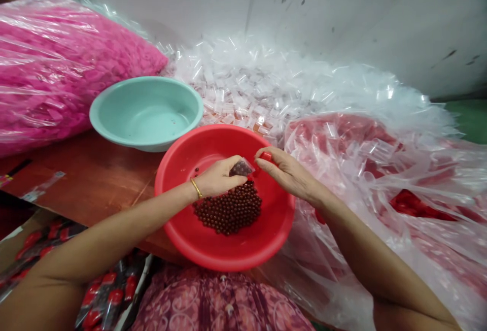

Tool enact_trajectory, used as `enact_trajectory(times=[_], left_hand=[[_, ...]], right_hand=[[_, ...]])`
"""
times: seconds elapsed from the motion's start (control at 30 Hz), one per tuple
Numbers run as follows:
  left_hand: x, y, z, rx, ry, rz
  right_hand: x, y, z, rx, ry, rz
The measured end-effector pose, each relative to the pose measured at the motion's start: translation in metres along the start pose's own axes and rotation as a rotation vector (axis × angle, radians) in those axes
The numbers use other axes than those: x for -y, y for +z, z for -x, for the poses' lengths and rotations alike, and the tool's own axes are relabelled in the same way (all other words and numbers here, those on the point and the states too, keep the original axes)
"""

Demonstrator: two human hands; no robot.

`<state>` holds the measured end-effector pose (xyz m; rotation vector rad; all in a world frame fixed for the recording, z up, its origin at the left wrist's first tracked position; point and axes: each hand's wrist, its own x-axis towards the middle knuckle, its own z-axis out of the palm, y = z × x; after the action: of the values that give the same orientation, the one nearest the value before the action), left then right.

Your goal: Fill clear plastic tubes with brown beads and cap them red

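My left hand point(222, 176) is closed around a small clear plastic bottle point(241, 168) filled with dark brown balls, tilted with its mouth end toward the right. Close by, my right hand point(283, 168) pinches a small red cap point(266, 156), a short gap away from the bottle. Both hands are over a red basin point(224, 262). Inside it lies a heap of shiny dark brown balls point(228, 211), under and in front of my left hand. One loose ball point(197, 169) rests apart, near the basin's left side.
A pale green basin point(146, 112) stands behind left, beside a bag of pink pieces point(76, 67). Many clear empty bottles point(258, 82) are piled along the wall. A plastic bag with red caps point(414, 204) lies right. Filled red-capped bottles point(114, 298) sit in a box at lower left.
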<state>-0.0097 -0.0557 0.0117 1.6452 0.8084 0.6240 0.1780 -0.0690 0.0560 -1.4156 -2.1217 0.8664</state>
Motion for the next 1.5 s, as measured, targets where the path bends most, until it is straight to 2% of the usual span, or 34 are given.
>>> enact_trajectory(times=[0.03, 0.1, 0.17, 0.23, 0.3, 0.5, 0.67, 0.8, 0.93, 1.0, 1.1, 1.2, 1.27, 1.33, 1.5], left_hand=[[0.001, 0.001, -0.001, -0.017, 0.027, -0.010], [0.004, 0.002, -0.002, -0.026, 0.054, -0.032], [0.006, 0.002, -0.004, -0.040, 0.053, -0.086], [0.006, 0.003, -0.004, -0.085, 0.032, -0.155], [0.004, 0.003, -0.004, -0.124, 0.002, -0.189], [-0.003, 0.006, 0.000, -0.113, 0.030, -0.239], [-0.006, 0.008, 0.003, -0.098, -0.027, -0.320], [-0.002, 0.010, 0.002, -0.109, -0.080, -0.278], [-0.003, 0.009, -0.004, -0.076, -0.060, -0.236], [-0.007, 0.007, -0.007, -0.063, -0.023, -0.221], [-0.015, 0.004, -0.008, -0.066, -0.024, -0.263], [-0.021, 0.003, -0.006, 0.046, -0.073, -0.392], [-0.024, 0.004, -0.003, 0.139, -0.115, -0.498], [-0.028, 0.008, -0.002, 0.182, -0.141, -0.566], [-0.039, 0.020, 0.005, 0.142, -0.139, -0.690]], right_hand=[[0.001, 0.000, 0.000, 0.003, 0.001, -0.007], [0.002, 0.000, 0.001, 0.089, 0.021, -0.085], [0.002, 0.002, 0.002, 0.169, 0.023, -0.165], [0.000, 0.006, 0.004, 0.185, 0.004, -0.199], [-0.003, 0.013, 0.005, 0.153, -0.029, -0.191], [-0.011, 0.038, 0.006, -0.012, -0.083, -0.194], [-0.011, 0.051, 0.013, -0.065, 0.007, -0.111], [-0.011, 0.050, 0.016, -0.056, 0.050, 0.005], [-0.010, 0.033, 0.011, 0.000, 0.049, 0.068], [-0.008, 0.024, 0.008, -0.086, 0.058, 0.021], [-0.006, 0.021, 0.002, -0.300, 0.077, -0.088], [-0.003, 0.028, -0.005, -0.389, 0.116, -0.235], [0.001, 0.035, -0.010, -0.378, 0.160, -0.358], [0.006, 0.040, -0.015, -0.329, 0.186, -0.433], [0.014, 0.045, -0.018, -0.167, 0.210, -0.483]])
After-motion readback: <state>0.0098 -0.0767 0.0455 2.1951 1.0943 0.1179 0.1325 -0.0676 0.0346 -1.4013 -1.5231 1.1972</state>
